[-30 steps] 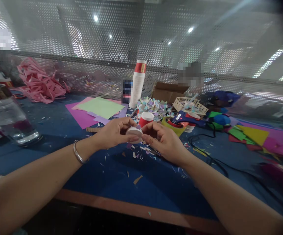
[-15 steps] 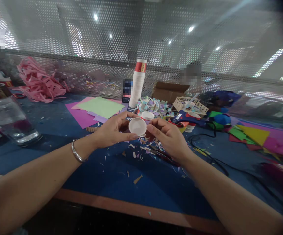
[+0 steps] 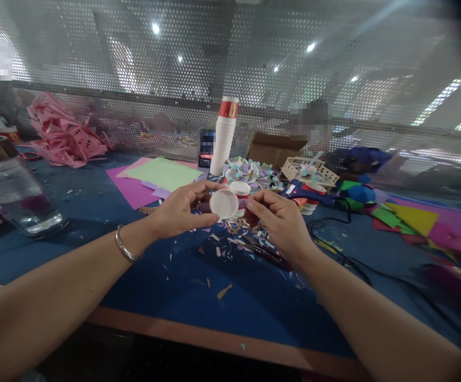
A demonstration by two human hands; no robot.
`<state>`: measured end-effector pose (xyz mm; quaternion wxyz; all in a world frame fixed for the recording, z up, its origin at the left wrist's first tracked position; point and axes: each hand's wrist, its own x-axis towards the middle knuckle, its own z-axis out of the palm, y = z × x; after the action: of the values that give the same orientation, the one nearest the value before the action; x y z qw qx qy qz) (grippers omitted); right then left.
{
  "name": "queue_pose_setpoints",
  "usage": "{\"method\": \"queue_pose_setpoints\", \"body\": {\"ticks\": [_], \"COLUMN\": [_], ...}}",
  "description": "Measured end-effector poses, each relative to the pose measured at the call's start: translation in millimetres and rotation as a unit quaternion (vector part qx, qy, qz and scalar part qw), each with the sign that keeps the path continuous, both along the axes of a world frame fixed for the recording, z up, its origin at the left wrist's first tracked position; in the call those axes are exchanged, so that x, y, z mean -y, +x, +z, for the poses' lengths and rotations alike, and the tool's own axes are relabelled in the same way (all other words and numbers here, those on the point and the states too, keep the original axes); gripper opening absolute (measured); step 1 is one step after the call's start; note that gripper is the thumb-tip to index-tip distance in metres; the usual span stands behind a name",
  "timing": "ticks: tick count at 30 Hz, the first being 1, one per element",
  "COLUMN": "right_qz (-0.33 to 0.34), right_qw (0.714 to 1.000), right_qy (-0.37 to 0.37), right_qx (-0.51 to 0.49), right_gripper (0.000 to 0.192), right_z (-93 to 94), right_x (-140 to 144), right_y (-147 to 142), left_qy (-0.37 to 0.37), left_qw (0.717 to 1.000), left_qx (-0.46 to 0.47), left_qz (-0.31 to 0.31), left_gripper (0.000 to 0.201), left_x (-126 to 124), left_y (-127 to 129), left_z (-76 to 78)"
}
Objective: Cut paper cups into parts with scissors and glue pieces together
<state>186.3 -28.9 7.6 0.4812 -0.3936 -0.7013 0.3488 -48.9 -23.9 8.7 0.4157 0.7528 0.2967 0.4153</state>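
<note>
Above the middle of the blue desk (image 3: 198,297), just over a scatter of paper scraps (image 3: 230,245), a small white paper cup (image 3: 224,204) was held between the two hands. It lay on its side, its long axis running roughly away from the camera, so that the round white end faced the viewer; whether that was the base or the open mouth could not be told. The cup sat straight ahead of the person, about midway between the arms, with neither hand clearly nearer.

The left hand (image 3: 180,211) was curled around the cup's left side, thumb over the top edge and fingers tucked beneath, closed in a light pinch rather than a fist. The right hand (image 3: 280,225) was also partly closed, its fingertips touching the cup's right edge; a dark purple bit showed near them, but what it was could not be told. A metal bangle (image 3: 124,245) sat on the left wrist.

Just behind the held cup stood a red-banded cup (image 3: 240,191) on the desk, apart from the hands. Farther back rose a tall stack of cups (image 3: 224,135), with green and purple paper sheets (image 3: 156,178) to its left and a glue gun (image 3: 308,193) to the right. A glass jar (image 3: 13,188) stood well off at the left edge
</note>
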Motion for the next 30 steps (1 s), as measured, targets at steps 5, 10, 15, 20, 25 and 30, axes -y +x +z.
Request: {"method": "queue_pose_setpoints", "body": {"ticks": [5,10,15,20,25,30], "right_qz": [0.005,-0.003,0.006,0.012,0.014,0.001], "right_qw": [1.000,0.999,0.999,0.999,0.999,0.999], "right_qy": [0.004,0.006,0.011,0.005,-0.003,0.001], "right_qx": [0.031,0.032,0.048,0.051,0.039,0.054], "right_gripper": [0.027,0.027,0.026,0.025,0.026,0.031], "right_z": [-0.5,-0.7,-0.6,-3.1,-4.8,-3.2], "right_x": [-1.4,-1.1,-0.9,-2.5,-3.0,-2.8], "right_y": [0.5,0.7,0.7,1.9,1.8,1.1], "left_qy": [-0.005,-0.033,-0.069,-0.109,-0.141,-0.137], "left_qw": [1.000,0.998,0.994,0.984,0.975,0.974], "left_qx": [0.012,0.051,0.082,0.136,0.162,0.178], "left_qz": [-0.017,0.029,0.025,0.046,0.047,0.026], "left_gripper": [0.058,0.056,0.054,0.049,0.047,0.043], "left_x": [-0.4,-2.6,-3.0,-6.1,-8.6,-7.7], "left_y": [0.5,-3.0,-0.3,-0.2,-1.3,-0.1], "left_z": [-1.1,1.2,-1.1,-3.0,-3.4,-2.2]}}
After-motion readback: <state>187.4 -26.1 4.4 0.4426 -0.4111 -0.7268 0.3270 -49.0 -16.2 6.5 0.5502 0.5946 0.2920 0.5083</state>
